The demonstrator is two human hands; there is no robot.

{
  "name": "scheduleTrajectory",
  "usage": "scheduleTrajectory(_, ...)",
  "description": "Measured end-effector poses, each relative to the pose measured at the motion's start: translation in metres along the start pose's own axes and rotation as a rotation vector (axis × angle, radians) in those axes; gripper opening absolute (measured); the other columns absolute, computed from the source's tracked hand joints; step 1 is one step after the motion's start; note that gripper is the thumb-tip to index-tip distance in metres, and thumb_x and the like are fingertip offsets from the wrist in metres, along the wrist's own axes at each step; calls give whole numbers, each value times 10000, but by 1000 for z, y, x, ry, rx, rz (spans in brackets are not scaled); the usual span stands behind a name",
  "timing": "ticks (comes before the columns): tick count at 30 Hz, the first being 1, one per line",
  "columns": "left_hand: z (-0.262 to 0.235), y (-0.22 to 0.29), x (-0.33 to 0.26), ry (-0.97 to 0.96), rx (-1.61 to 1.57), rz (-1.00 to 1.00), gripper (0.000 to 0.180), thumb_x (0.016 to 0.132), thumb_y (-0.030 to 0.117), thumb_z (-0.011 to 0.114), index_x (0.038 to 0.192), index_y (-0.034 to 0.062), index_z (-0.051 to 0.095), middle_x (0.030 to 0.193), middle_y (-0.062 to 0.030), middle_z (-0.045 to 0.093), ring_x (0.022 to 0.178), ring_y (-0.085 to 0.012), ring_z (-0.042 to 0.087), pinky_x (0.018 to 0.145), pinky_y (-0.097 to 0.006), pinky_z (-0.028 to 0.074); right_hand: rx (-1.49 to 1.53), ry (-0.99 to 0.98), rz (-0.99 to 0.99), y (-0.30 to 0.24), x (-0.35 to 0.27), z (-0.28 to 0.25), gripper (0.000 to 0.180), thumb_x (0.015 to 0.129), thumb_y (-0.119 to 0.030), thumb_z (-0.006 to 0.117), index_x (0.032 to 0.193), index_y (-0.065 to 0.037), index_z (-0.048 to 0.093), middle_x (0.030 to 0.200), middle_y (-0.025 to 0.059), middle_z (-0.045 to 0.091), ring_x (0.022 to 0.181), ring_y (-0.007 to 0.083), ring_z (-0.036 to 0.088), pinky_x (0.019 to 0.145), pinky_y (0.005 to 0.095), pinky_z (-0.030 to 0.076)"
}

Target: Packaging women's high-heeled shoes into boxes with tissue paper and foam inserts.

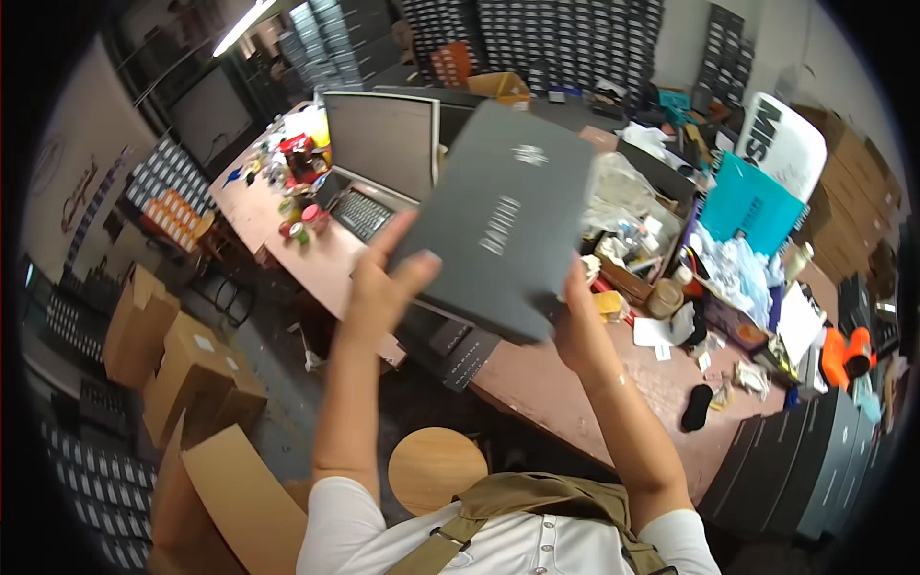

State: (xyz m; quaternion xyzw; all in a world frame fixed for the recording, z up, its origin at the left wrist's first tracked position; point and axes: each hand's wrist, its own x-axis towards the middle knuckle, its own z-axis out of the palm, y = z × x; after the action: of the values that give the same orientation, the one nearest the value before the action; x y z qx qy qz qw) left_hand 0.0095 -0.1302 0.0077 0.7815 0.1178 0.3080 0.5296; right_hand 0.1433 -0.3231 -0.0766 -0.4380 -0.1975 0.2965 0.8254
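In the head view, a flat dark grey box (522, 211) is held in the air above the near edge of the table, between both hands. Its broad lid faces up toward the head, somewhat tilted. The long axis runs away from the person, leaning a little to the right, so one short end points toward the back of the room and the other toward the body; the pale lettering on the lid runs along that axis. The left hand (383, 283) grips the left long side near the close end, thumb and fingers apart; the right hand (582, 326) holds the close right corner, its fingers partly hidden by the box

The table (575, 407) has a worn pinkish top. On its left part stand a monitor (380, 144) and a keyboard (360, 213); on the right lie crumpled plastic, a teal flat piece (752, 203), a black oval item (697, 407) and other clutter. Dark boxes (786, 465) stand in a row at the right

Below, a round wooden stool (438, 470) stands near the body. Cardboard cartons (192, 369) are on the floor at left, and stacked boxes (575, 43) line the far wall
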Motion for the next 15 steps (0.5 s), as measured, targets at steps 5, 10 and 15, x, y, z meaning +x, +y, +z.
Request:
scheduleTrajectory(5, 81, -2, -100, -181, -17, 3, 649, 779, 141, 732, 1327, -47, 439, 1364, -194, 443, 1287, -275, 416, 1071, -372, 331, 37, 288, 176, 41, -134, -107, 637, 881, -404, 561, 1355, -17, 386, 1321, 122, 480, 1181, 256, 500, 987, 385, 418)
scheduleTrajectory(10, 200, -193, -187, -431, -712, -854, 580, 817, 147, 701, 1291, -68, 444, 1250, -157, 517, 1122, -213, 524, 937, -327, 436, -246, 540, 272, 94, -220, -205, 536, 878, -232, 618, 1302, 30, 420, 1223, 141, 526, 1081, 219, 519, 919, 345, 432)
scheduleTrajectory(15, 263, -215, -167, -488, -584, -1145, 358, 828, 329, 693, 1012, 29, 628, 930, -58, 625, 875, -128, 550, 694, -271, 427, -453, 586, 525, 110, -235, -269, 420, 883, -177, 642, 1162, 108, 510, 1058, 148, 604, 902, 218, 585, 800, 341, 489)
